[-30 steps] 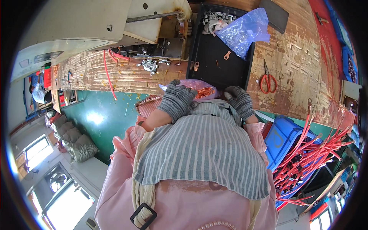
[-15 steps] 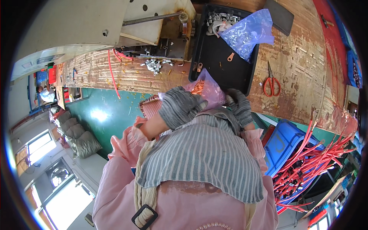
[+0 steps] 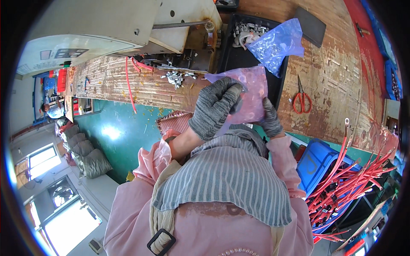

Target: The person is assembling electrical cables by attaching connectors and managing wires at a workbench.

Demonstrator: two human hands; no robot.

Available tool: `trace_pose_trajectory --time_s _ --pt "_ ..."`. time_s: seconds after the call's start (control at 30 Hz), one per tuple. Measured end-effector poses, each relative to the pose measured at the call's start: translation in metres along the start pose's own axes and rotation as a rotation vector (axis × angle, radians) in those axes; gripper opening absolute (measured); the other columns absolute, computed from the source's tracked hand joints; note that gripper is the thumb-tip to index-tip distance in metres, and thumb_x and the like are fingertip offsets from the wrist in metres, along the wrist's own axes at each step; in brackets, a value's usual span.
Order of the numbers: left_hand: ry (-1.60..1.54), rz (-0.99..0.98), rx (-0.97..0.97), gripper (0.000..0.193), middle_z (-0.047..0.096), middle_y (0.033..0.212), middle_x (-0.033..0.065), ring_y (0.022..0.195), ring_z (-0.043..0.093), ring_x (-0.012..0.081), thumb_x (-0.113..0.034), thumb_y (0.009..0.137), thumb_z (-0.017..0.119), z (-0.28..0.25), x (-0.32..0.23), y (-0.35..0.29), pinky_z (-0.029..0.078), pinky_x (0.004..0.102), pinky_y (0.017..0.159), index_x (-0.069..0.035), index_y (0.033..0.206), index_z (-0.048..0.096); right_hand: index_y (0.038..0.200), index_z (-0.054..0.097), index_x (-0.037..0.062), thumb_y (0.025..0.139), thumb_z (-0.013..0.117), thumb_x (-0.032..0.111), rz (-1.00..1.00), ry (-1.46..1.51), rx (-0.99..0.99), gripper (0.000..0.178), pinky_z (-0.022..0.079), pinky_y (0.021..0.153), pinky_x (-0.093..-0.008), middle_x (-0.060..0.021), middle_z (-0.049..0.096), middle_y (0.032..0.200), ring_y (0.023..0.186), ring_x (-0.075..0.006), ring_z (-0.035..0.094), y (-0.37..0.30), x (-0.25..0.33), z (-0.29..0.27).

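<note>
A translucent pink-purple plastic bag (image 3: 253, 87) is held up at the front of the black tray (image 3: 229, 59), hiding part of it. My left hand (image 3: 215, 106), in a grey knit glove, is closed on the bag's left side, thumb on top. At the lower right edge of the bag, my gloved right hand (image 3: 271, 121) grips it with the fingers partly hidden. Ring-like shapes show faintly through the plastic. Behind it, a bluish plastic bag (image 3: 275, 45) of small silvery parts lies over the tray's right side, beside loose metal pieces (image 3: 250, 30).
Orange-handled scissors (image 3: 302, 101) lie on the worn bench (image 3: 329, 77). A machine (image 3: 183, 34) stands at the left, with silvery metal parts (image 3: 175, 78) before it. A blue crate (image 3: 318, 162) at the right holds many red cables (image 3: 341, 192). A distant person (image 3: 55, 111) is at far left.
Both hands have moved up and forward with the pink-purple bag, which now stands higher and more spread out before the tray. The whole view has shifted slightly.
</note>
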State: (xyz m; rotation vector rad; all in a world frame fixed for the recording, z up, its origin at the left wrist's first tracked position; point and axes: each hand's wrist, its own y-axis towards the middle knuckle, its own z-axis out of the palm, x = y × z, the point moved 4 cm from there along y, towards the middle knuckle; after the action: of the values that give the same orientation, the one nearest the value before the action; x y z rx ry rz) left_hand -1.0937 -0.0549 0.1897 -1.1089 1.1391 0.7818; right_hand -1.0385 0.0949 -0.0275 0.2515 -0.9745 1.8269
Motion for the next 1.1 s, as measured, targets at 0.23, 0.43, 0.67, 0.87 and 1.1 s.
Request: trace_pose_trajectory --time_s 0.23,0.43,0.67,0.87,1.1 --pt "-0.352 -0.047 0.219 0.025 0.059 0.082 0.0054 0.076 0.054 0.0124 -0.011 0.086 0.053 -0.005 0.027 0.013 0.044 0.0265 0.07 0.002 0.107 0.056 0.117 0.051 -0.0001 0.075 0.066 0.045 -0.062 -0.366 -0.1 0.063 0.042 0.084 -0.0255 -0.0045 0.058 0.104 0.094 -0.0132 0.054 -0.012 0.062 -0.022" --pt "-0.223 -0.062 0.268 0.039 0.058 0.105 0.006 0.098 0.053 0.0134 -0.012 0.08 0.062 -0.003 0.056 0.02 0.04 0.0256 0.087 0.001 0.116 0.052 0.113 0.053 -0.0032 0.079 0.066 0.022 -0.288 -0.354 -0.327 0.044 0.043 0.082 -0.0265 -0.005 0.059 0.104 0.094 -0.0127 0.054 -0.057 0.08 -0.017" --pt "-0.484 -0.328 0.111 0.03 0.061 0.102 0.0054 0.095 0.056 0.0154 -0.008 0.079 0.064 0.0 0.167 0.068 0.045 0.026 0.084 -0.005 0.108 0.059 0.102 0.057 -0.0012 0.082 0.064 0.016 -0.56 -0.783 -0.554 0.027 0.041 0.076 -0.0237 -0.0032 0.059 0.092 0.082 -0.0094 0.05 -0.077 0.096 -0.018" --pt "-0.132 -0.206 -0.018 0.04 0.06 0.106 0.0078 0.098 0.056 0.0176 -0.008 0.078 0.065 -0.007 0.216 0.071 0.045 0.0278 0.085 -0.003 0.115 0.052 0.105 0.055 -0.0005 0.08 0.066 0.02 -0.559 -0.741 -0.616 0.034 0.042 0.077 -0.025 -0.0049 0.058 0.098 0.086 -0.0112 0.051 -0.074 0.076 -0.041" --pt "0.224 -0.204 0.122 0.043 0.056 0.113 0.0129 0.102 0.055 0.0198 -0.014 0.08 0.064 -0.008 0.195 0.047 0.044 0.0304 0.088 -0.001 0.117 0.049 0.118 0.052 0.0014 0.079 0.066 0.031 -0.031 -0.573 -0.405 0.051 0.042 0.082 -0.0259 -0.003 0.057 0.106 0.092 -0.0124 0.053 -0.062 0.09 -0.065"
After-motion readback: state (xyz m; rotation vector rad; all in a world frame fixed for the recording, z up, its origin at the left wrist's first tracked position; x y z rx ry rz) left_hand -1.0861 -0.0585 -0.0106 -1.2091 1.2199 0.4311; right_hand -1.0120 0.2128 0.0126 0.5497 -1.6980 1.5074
